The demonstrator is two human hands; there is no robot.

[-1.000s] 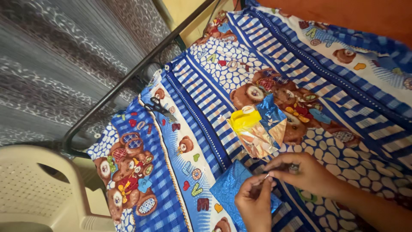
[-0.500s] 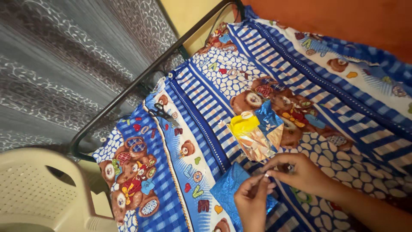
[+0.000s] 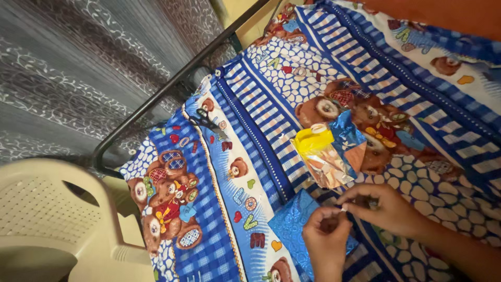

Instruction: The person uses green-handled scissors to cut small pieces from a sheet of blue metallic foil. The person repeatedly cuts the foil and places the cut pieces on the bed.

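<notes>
Since a moment ago both hands have drawn closer, left hand (image 3: pixel 327 236) and right hand (image 3: pixel 383 208) pinching together on a small tape piece (image 3: pixel 344 208) above the blue foil sheet (image 3: pixel 292 224) on the bed (image 3: pixel 250 130).

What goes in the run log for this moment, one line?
left hand: pinching small pale bit | right hand: pinching same bit | below: blue foil sheet | nearby: foil sheet pile, scissors on bedsheet
</notes>
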